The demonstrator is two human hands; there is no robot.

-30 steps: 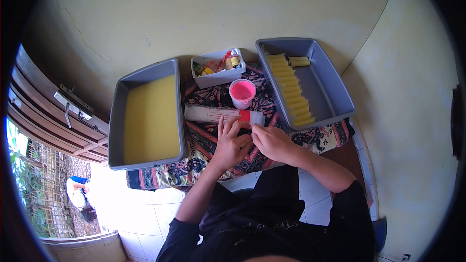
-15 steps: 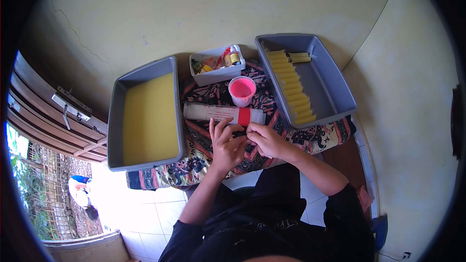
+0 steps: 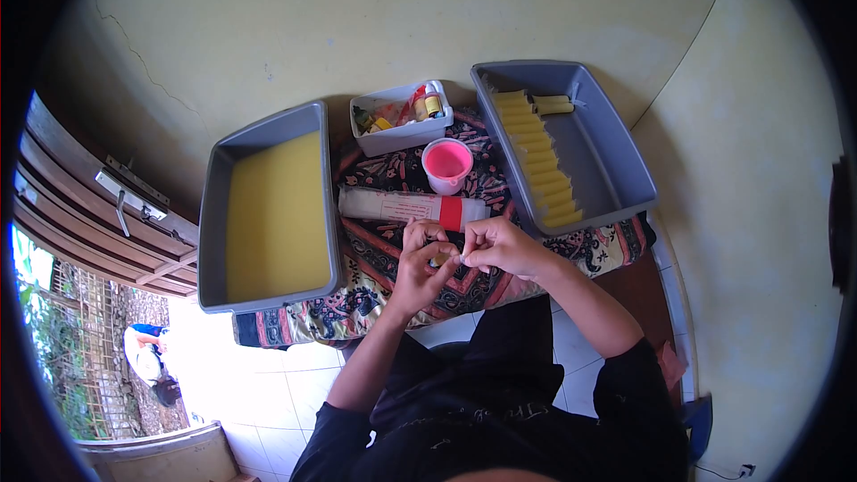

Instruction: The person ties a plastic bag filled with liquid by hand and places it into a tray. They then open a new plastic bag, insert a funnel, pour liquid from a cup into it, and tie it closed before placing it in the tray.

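My left hand (image 3: pixel 420 270) and my right hand (image 3: pixel 498 250) meet over the front of the patterned cloth (image 3: pixel 361 299). The fingers of both are pinched together around something small and pale, too small to name. Just beyond them lies a clear plastic packet (image 3: pixel 393 205) with a red band. Behind the packet stands a pink-lined white cup (image 3: pixel 447 164). On the left, a grey tub (image 3: pixel 332 241) holds yellow liquid. A second grey tub (image 3: pixel 625 161) on the right has a row of filled yellow tubes (image 3: pixel 546 170) along its left side.
A white box (image 3: pixel 406 136) with small bottles stands at the back, against the wall. At the left is an open door (image 3: pixel 134 205) with a metal handle. Outside it, a person (image 3: pixel 147 357) is bent over.
My hands have shifted slightly, with the right fingertips drawn up and the left fingers curled in more. A small pale thing now shows between them. The person outside has moved slightly.
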